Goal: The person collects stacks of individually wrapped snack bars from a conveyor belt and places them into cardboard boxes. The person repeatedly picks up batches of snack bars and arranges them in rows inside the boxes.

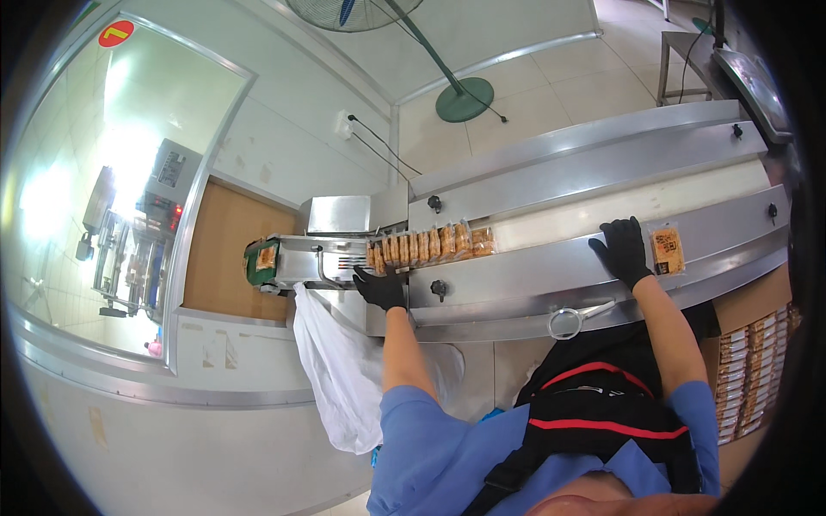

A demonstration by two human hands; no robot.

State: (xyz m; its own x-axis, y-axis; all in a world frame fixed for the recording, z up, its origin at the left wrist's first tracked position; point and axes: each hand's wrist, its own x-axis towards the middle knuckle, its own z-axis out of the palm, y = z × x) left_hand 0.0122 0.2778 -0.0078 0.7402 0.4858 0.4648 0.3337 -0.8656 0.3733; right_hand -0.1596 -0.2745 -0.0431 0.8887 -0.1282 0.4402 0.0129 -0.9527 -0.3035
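Note:
A row of small clear packets of orange-brown food (pixel 430 247) stands on edge along the conveyor, leaning on one another. My left hand (pixel 379 288), in a black glove, is at the near side of the row's left end, thumb and fingers apart, touching or almost touching the packets. Farther right, my gloved right hand (pixel 623 249) rests on the sloping metal side rail, fingers spread and nothing in them. Just right of it, a single packet (pixel 667 249) lies flat on the rail. Another packet (pixel 267 257) is on the green belt end (pixel 260 264) at the far left.
A white round-headed tool with a handle (pixel 565 323) lies on the near edge. White cloth (pixel 335 378) hangs below the conveyor's left end. A carton of stacked packets (pixel 748 370) stands at lower right. Black knobs (pixel 439 288) stick up from the rails. A fan base (pixel 465 100) stands behind.

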